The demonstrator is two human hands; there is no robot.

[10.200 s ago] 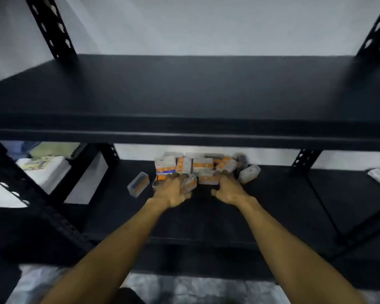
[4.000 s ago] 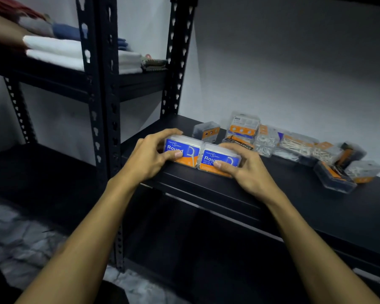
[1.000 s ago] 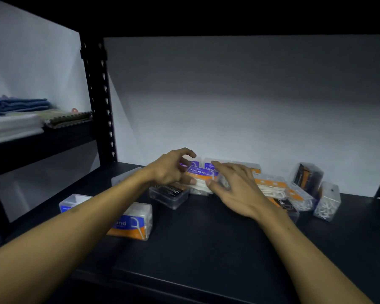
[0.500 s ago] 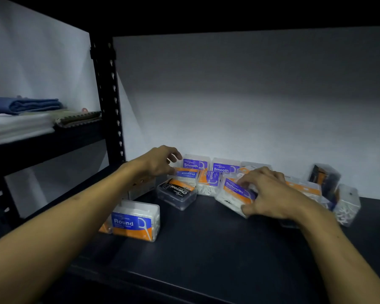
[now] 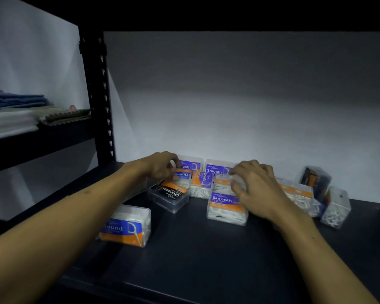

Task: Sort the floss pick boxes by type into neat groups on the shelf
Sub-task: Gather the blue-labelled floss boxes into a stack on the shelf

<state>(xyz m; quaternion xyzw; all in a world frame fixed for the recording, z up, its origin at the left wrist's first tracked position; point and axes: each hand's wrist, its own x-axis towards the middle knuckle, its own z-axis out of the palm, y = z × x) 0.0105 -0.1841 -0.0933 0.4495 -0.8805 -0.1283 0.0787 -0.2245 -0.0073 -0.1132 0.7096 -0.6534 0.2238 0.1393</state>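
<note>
Watching both forearms reach deep over black shelf (image 5: 206, 260). Left hand (image 5: 160, 165) pinches upside-down Round box (image 5: 181, 175), thumb under, fingers curled on top. Right hand (image 5: 256, 187) curled over small clear box (image 5: 236, 183), gripping, I think. Smooth box (image 5: 226, 208) just beside right hand; Charcoal box (image 5: 170, 195) below left hand. Second Round box (image 5: 127, 227) sits apart at front left. Folded towels (image 5: 13, 110) on neighbouring shelf.
</note>
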